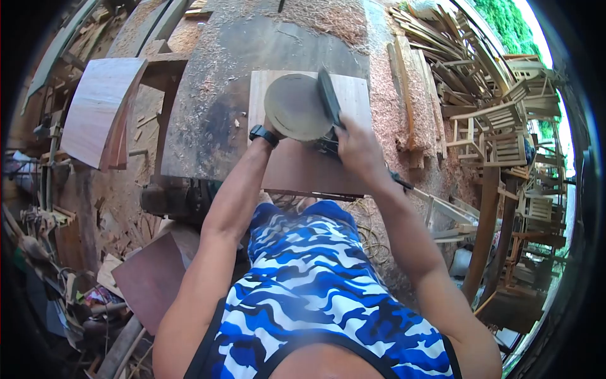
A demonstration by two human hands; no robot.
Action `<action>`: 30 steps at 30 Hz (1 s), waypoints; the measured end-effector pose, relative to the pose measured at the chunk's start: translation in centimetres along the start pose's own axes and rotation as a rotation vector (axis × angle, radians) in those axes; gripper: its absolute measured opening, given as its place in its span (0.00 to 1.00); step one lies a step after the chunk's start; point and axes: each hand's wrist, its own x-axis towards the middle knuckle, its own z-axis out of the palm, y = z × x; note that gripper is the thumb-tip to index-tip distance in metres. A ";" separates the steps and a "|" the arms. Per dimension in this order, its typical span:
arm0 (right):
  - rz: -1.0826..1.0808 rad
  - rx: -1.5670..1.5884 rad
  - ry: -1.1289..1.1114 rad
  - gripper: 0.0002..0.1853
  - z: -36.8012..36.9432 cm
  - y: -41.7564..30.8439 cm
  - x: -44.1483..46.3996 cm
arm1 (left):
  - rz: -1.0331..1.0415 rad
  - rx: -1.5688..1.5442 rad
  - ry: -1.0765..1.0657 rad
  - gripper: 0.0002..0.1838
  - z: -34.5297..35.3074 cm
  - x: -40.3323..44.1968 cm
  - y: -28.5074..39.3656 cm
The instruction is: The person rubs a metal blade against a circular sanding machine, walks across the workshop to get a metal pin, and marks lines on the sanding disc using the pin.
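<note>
My left hand (273,125), with a black watch at its wrist, is mostly hidden behind a round tan disc (295,106) that looks like a sanding disc. That hand holds it up from beneath, face towards me. Closed around a dark power tool, which looks like a disc sander, is my right hand (358,148). The tool's dark pad (327,95) appears nearly edge-on, just right of the tan disc; whether they touch I cannot tell. Below both lies a flat wooden panel (309,170), on a dusty dark worktable (208,120).
Wood shavings cover the worktable and the ground to its right. More panels (101,107) lean out at the left, and a reddish board (148,278) lies lower left. Planks (407,95) and stacked wooden chairs (505,139) stand at the right. A black cord (401,181) runs near my right forearm.
</note>
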 end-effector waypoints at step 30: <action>-0.127 0.222 -0.019 0.26 -3.4 0.7 -4.2 | -0.386 -0.775 -0.014 0.37 -0.5 -3.9 2.5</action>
